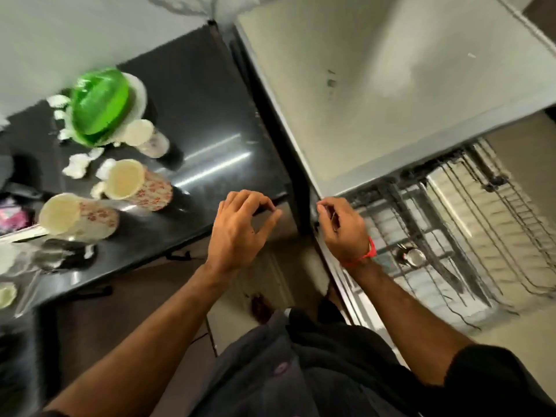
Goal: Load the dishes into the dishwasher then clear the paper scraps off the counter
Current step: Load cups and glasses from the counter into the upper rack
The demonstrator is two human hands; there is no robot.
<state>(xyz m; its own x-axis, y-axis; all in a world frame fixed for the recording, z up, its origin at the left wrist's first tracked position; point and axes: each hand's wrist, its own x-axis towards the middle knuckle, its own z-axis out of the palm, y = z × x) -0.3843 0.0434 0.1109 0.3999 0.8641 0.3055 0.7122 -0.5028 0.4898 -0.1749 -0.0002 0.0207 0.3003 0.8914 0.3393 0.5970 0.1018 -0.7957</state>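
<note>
The dishwasher rack (421,236) sat pulled out at four o'clock; my right hand (343,227) curled shut at its corner, grip unclear. My left hand (240,227) hovered half-open, empty. Floral mugs (141,185) and paper scraps (76,165) lay at nine o'clock on the counter (210,115).

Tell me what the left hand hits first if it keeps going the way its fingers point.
Most likely the front edge of the black counter: the left hand hovers with curled fingertips right at that edge. Depth is unclear, so they may already be touching it.
</note>
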